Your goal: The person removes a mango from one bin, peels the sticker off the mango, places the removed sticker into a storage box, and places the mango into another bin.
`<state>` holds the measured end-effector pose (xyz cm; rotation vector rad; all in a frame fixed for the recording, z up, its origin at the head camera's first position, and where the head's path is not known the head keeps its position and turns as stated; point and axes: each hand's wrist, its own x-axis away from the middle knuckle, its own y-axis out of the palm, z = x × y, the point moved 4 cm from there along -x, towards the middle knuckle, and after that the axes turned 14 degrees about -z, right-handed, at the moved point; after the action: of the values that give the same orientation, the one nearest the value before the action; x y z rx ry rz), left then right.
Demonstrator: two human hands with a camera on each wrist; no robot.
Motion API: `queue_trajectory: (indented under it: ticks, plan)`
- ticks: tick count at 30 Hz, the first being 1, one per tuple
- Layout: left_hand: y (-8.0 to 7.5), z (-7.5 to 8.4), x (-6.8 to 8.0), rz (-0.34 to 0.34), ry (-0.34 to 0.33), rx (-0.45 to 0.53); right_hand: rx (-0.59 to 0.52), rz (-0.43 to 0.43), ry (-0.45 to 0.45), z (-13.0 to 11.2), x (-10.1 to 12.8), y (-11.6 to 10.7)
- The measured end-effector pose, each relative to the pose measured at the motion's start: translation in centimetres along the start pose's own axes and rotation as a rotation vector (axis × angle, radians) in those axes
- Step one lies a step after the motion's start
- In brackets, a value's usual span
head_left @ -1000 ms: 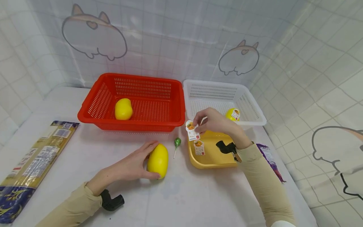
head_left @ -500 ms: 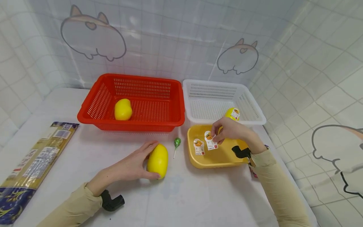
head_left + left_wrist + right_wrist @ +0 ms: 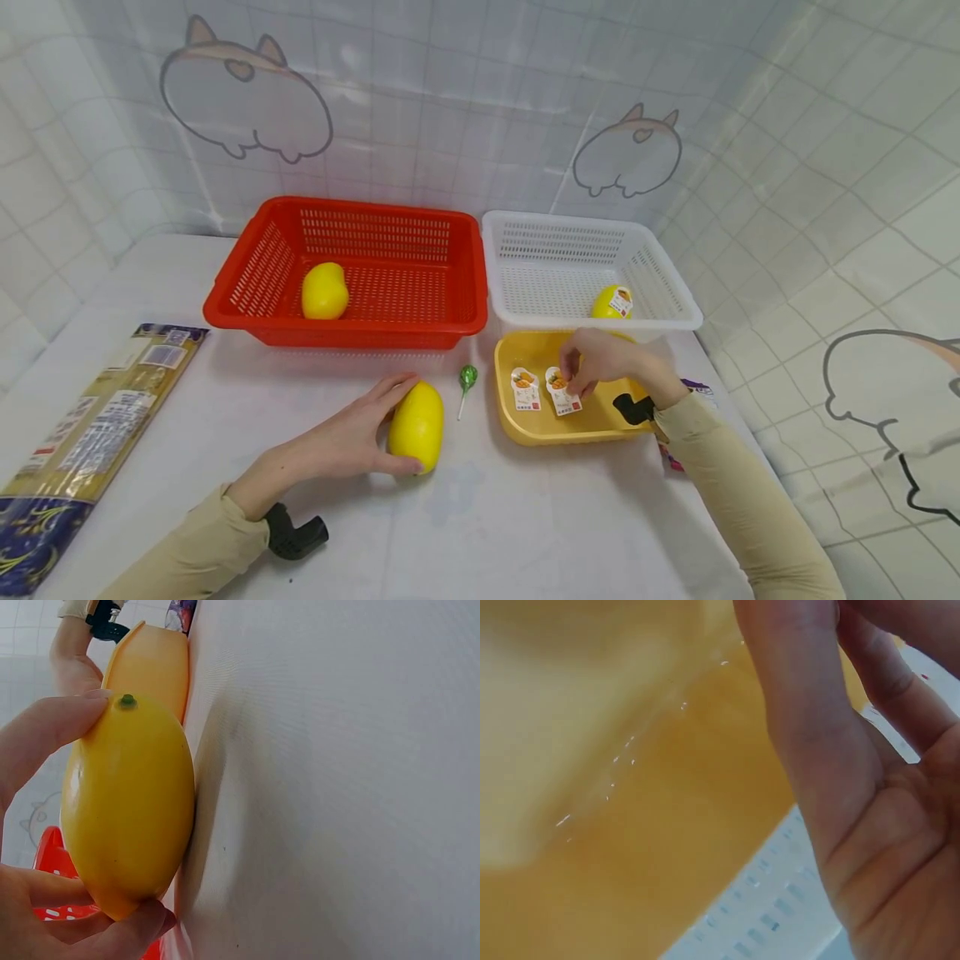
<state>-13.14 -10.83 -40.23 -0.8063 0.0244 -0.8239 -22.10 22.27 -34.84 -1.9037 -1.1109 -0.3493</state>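
At the far left of the table [image 3: 480, 533] a flat printed packet [image 3: 90, 425] is seen, well apart from both hands. Behind the work area a red basket [image 3: 247, 287] is set, with 1 yellow lemon-shaped fruit [image 3: 324, 290] lying inside it. Near the middle, a second yellow fruit [image 3: 417, 426] is held down on the table by the left hand [image 3: 352, 437]: in the left wrist view the fingers [image 3: 45, 731] are curled over its stem end and the thumb is pressed under its other end, so the hand is closed round it. Its long axis runs near to far, and it lies just to the right of that hand's palm. Just right of it a green lollipop [image 3: 468, 379] is laid, apart from the fruit. Further right, a yellow tray [image 3: 525, 429] is placed in front of a white basket [image 3: 675, 296] that holds 1 labelled yellow fruit [image 3: 611, 302]. Inside the tray, 2 small printed labels are seen side by side; the left label [image 3: 525, 389] lies free, while the right label [image 3: 563, 392] is pinched at its far edge by the fingertips of the right hand [image 3: 603, 362], which is lowered over the tray. The right hand is plainly the nearer one to the labels; the held label lies directly beneath its fingertips.
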Motion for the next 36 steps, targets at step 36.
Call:
queue_trajectory:
  ticks: [36]
  plan:
    - [0.0,0.0,0.0,0.003,0.016,0.013,0.08,-0.024,0.085,1.3,-2.0,0.6]
